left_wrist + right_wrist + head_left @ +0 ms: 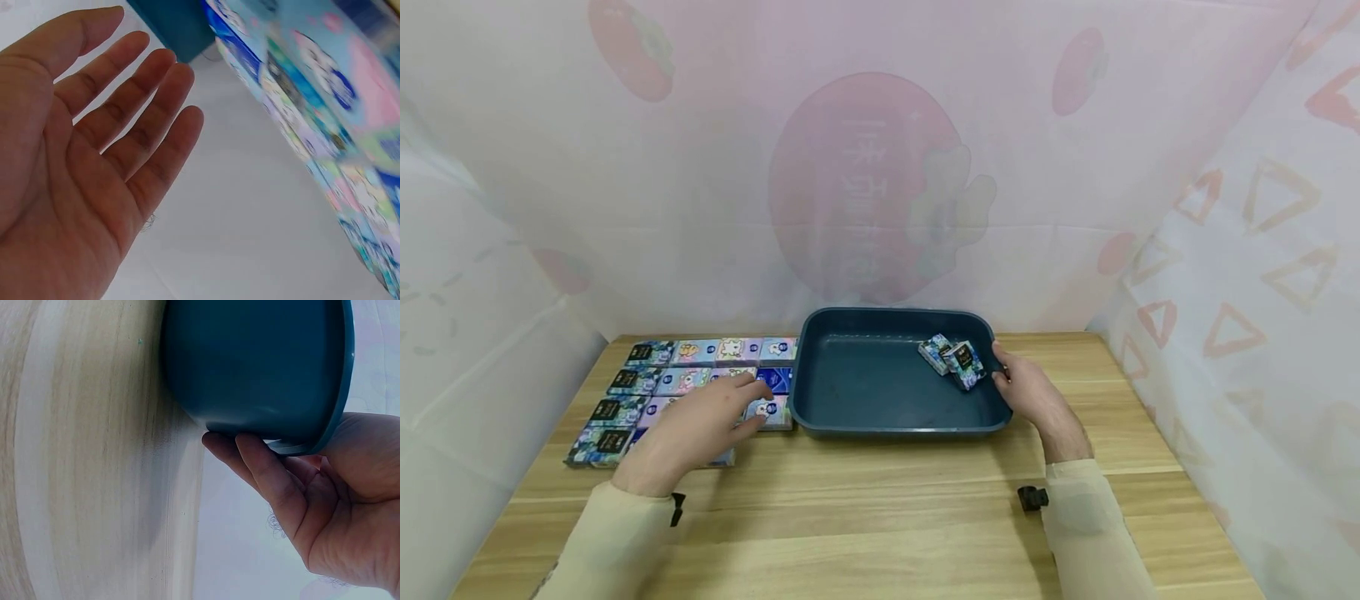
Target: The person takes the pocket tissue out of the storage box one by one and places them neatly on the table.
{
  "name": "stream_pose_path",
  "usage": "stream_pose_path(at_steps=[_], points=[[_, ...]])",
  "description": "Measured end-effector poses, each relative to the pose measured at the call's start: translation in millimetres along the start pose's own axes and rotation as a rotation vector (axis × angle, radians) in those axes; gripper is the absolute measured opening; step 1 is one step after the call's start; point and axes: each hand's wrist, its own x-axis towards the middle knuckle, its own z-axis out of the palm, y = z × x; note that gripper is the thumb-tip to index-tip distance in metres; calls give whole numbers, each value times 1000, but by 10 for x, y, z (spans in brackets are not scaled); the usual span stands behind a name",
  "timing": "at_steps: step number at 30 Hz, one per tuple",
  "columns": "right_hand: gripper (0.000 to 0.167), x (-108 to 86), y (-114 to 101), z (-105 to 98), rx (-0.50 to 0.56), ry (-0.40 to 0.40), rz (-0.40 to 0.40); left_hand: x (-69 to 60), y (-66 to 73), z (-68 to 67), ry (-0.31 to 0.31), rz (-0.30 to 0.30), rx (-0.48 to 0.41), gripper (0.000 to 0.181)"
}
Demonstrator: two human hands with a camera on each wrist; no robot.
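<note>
A dark teal rectangular basin (861, 383) stands mid-table. Inside, toward its right end, two small dark floral tissue packs (967, 365) lie, one partly over the other. My right hand (1033, 392) grips the basin's right rim; in the right wrist view the thumb goes over the rim and fingers lie against the outer wall (262, 369). Left of the basin, several tissue packs (695, 353) with floral, cartoon and blue wrappers lie in rows. My left hand (700, 425) hovers over the right part of these rows, fingers spread and holding nothing (119, 125), and hides some packs.
The wooden table (880, 517) reaches back to a pale printed curtain (880, 192), with more curtain at both sides. Small black devices (1032, 498) are at the wrists. The tissue packs at the right end of the rows sit close against the basin's left side.
</note>
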Motion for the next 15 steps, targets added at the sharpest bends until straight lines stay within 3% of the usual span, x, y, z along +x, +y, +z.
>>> stream_pose_path(at_steps=[9,15], points=[[64,-3,-8,6,8,-10,21,301,205,50,24,5,-53,28],[64,-5,-7,-6,2,-12,15,492,348,163,75,86,-38,27]])
